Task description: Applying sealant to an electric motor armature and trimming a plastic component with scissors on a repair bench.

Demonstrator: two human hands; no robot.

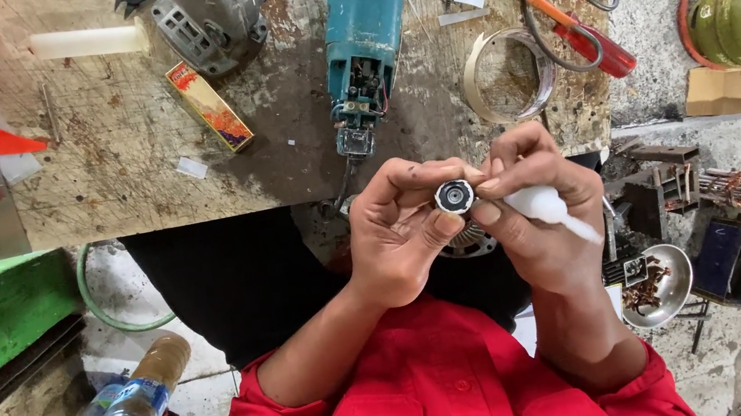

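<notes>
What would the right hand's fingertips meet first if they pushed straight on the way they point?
The small round metal bearing they already touch, with the left hand pinching it from the other side; depth beyond is unclear.

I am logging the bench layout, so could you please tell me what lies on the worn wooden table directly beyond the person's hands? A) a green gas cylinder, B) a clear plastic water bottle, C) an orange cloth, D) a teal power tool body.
D: the teal power tool body lies on the worn wooden table just beyond the left hand and right hand.
</notes>
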